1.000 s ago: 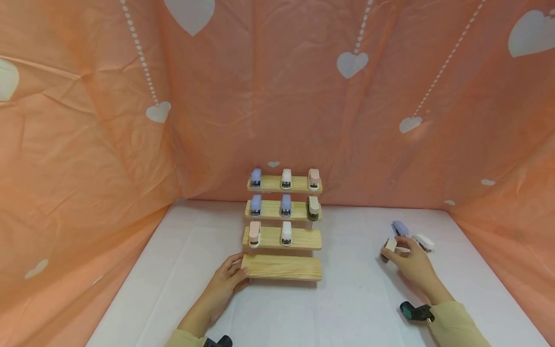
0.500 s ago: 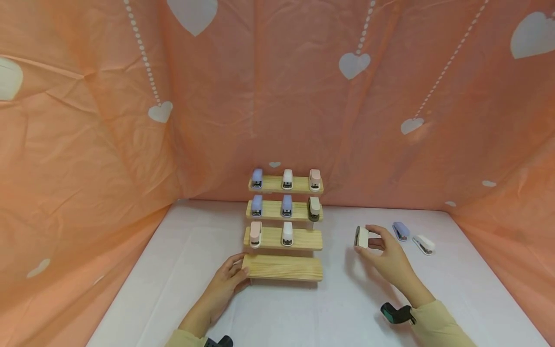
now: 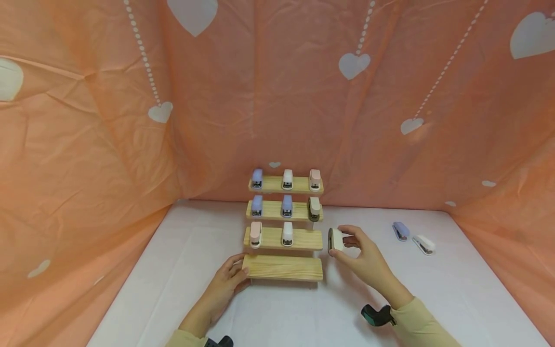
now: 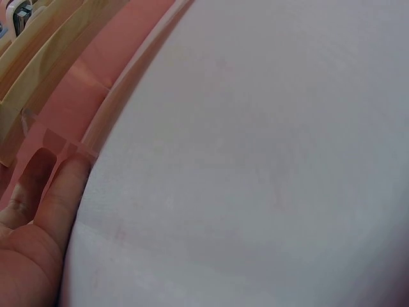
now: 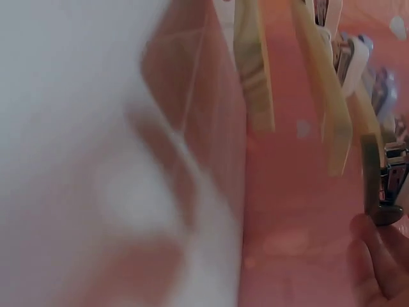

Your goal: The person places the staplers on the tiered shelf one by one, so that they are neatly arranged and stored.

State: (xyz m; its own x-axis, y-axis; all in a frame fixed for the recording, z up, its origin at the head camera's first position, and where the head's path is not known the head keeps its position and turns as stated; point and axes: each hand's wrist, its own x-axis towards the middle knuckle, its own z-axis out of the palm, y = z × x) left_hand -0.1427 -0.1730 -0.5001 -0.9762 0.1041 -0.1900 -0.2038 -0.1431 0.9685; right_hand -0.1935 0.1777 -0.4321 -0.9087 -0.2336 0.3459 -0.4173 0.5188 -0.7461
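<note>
A tiered wooden display shelf [image 3: 284, 268] with clear supports stands mid-table in the head view. My left hand [image 3: 221, 289] holds the left end of its lowest board; in the left wrist view, fingertips [image 4: 73, 169] touch a clear support. My right hand [image 3: 366, 262] pinches a cream mini stapler [image 3: 337, 241] with a dark base, held up just right of the third board from the top. A peach stapler [image 3: 256, 233] and a white stapler [image 3: 287, 233] sit on that board's left and middle. The right wrist view shows the stapler's dark base [image 5: 370, 169] near the board ends.
The upper two boards carry several staplers, among them a lilac one [image 3: 257, 178], a pink one [image 3: 315, 179] and a cream one [image 3: 314, 207]. On the white table [image 3: 277, 318] at right lie a lilac stapler [image 3: 401, 231] and a white stapler [image 3: 424, 244]. An orange curtain [image 3: 277, 106] hangs behind.
My right hand has lifted the cream stapler from beside the two loose staplers and carried it left to the shelf's right side. The left hand keeps its place.
</note>
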